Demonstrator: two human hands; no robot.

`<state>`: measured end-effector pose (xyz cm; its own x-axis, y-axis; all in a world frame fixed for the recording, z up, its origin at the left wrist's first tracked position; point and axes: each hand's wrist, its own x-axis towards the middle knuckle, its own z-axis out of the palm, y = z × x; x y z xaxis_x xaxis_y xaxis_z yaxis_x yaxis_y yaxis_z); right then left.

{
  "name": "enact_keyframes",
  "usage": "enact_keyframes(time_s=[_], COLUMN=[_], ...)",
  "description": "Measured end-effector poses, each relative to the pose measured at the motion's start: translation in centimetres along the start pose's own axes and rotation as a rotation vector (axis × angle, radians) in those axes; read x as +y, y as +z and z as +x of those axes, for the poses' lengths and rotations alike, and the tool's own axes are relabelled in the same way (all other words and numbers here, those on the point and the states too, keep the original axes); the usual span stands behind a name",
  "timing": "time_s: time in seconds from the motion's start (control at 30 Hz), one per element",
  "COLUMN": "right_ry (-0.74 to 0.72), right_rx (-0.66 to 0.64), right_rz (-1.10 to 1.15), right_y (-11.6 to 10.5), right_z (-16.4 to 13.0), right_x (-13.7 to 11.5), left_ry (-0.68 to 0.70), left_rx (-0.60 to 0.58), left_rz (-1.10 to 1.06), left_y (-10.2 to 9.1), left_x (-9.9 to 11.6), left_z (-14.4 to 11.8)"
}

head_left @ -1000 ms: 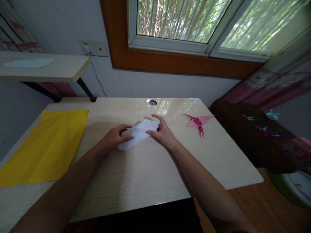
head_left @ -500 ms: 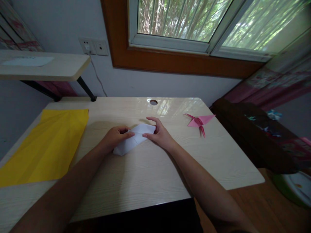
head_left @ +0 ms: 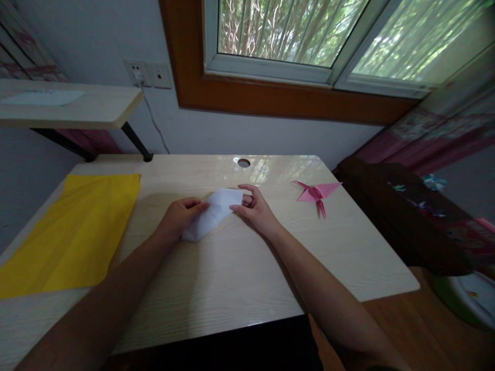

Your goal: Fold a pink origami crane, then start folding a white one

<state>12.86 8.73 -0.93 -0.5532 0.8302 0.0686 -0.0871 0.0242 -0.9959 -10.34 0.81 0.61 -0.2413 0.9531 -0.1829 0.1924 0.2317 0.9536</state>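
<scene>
The left hand [head_left: 178, 216] had its grip closed on the lower left part of a folded white paper [head_left: 212, 212], thumb on top and fingers curled against the near edge. The right hand [head_left: 257, 210] pinched the paper's upper right corner between thumb and fingertips, so both grips were clamped on the same sheet. The paper lay between the two hands at the middle of the frame, slanting from lower left to upper right, its left end low against the surface [head_left: 240, 278] and its right end a little lifted.

Both forearms ran in from the bottom edge of the frame across the pale wood-grain surface. To the right of the right hand, apart from it, a pink folded paper bird [head_left: 316, 194] rested on the surface. At the left of the frame a large yellow sheet [head_left: 73, 232] lay flat, well apart from the left hand. A small round hole [head_left: 243, 163] sat near the far edge of the surface, above the paper. Beyond that, a window [head_left: 305, 36] with a brown frame filled the upper part of the frame, and a shelf [head_left: 69, 105] stood out at upper left.
</scene>
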Motion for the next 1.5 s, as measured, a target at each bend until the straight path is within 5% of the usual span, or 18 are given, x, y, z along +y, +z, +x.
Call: enact_keyframes(time_s=[0.17,0.6,0.9,1.5], right_ry=[0.055,0.017,0.129,0.095], right_rx=[-0.005,0.073,-0.081,0.018], right_rz=[0.012,0.108,0.106,0.194], right_y=[0.2,-0.2,0.8,0.4], right_z=[-0.1,0.1,-0.2,-0.2], right_x=[-0.1,-0.3,-0.7,0.2], left_ry=[0.002,0.037,0.088,0.090], left_rx=[-0.020,-0.382,-0.255,-0.320], left_rz=[-0.015,-0.030,-0.027,-0.010], left_y=[0.0,0.0,0.8,0.9], left_x=[0.2,-0.1,0.2,0.3], left_z=[-0.1,-0.4,-0.7,-0.8])
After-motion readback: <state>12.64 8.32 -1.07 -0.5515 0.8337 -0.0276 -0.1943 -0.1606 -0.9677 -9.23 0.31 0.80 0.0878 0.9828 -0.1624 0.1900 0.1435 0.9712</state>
